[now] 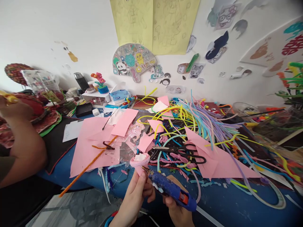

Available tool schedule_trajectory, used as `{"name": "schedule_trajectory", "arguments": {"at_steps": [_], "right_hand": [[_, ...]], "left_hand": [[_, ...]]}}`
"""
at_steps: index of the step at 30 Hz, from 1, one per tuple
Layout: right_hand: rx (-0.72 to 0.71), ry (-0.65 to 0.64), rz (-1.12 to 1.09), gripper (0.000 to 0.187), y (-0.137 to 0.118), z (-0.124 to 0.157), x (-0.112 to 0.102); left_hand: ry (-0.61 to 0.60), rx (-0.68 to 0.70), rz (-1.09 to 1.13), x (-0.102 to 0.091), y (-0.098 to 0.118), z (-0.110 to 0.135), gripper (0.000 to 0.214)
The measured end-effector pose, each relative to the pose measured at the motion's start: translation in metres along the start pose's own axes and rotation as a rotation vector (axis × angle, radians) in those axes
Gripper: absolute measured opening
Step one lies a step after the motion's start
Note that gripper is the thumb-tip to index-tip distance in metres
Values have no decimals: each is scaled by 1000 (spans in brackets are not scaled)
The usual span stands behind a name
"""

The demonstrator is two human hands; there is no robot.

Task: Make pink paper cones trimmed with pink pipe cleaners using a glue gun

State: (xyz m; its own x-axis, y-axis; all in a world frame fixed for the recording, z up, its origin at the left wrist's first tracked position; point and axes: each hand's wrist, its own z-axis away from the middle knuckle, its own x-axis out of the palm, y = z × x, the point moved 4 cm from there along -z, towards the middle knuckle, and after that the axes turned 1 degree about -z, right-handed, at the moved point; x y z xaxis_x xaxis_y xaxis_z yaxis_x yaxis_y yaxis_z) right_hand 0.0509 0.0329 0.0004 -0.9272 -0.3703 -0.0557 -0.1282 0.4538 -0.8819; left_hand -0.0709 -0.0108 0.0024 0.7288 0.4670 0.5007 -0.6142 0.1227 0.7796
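Note:
Between the thumb and fingers of my left hand point(138, 190) is a small pink paper cone point(140, 161), its wide end up. A fuzzy pink pipe cleaner circles its rim, and something white shows inside. My right hand point(177, 205) grips a blue hot glue gun point(169, 186) with a reddish-orange part near its rear. The gun's nozzle points left and touches or nearly touches the cone's side; I cannot tell which. A glue stick point(209, 217) extends from the back of the gun. Just beyond my hands lie black-handled scissors point(182, 151).
Pink paper sheets point(94, 151) spread on the left of the blue table point(213, 198), with an orange pipe cleaner point(87, 170) across them. A heap of pastel pipe cleaners point(208, 121) covers the right. At far left is another person's arm point(26, 142). A white cable point(105, 186) hangs over the edge.

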Motion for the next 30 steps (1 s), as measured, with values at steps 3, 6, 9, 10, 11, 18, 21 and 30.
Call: {"name": "schedule_trajectory", "arguments": {"at_steps": [3,6,9,10,11,18,21,30], "right_hand": [[-10,-15,14,41,1,1,1],[11,-12,8,42,6,4,1],[29,0,6,42,11,7,0],[31,4,2,41,12,8,0],[31,6,-6,40,12,8,0],[19,-4,-35,36,5,3,0],[-3,-19,-26,37,3,2,0],[28,-75,-41,39,3,3,2]], "left_hand": [[-15,7,-22,0,0,-1,51],[0,-2,-24,0,0,-2,49],[24,-26,-9,-1,0,-2,49],[27,-32,-4,-1,0,-2,50],[27,-34,-1,-1,0,-2,51],[15,-15,-26,2,-1,-1,51],[40,-6,-39,3,-1,0,51],[107,45,-39,4,4,1,55]]}}
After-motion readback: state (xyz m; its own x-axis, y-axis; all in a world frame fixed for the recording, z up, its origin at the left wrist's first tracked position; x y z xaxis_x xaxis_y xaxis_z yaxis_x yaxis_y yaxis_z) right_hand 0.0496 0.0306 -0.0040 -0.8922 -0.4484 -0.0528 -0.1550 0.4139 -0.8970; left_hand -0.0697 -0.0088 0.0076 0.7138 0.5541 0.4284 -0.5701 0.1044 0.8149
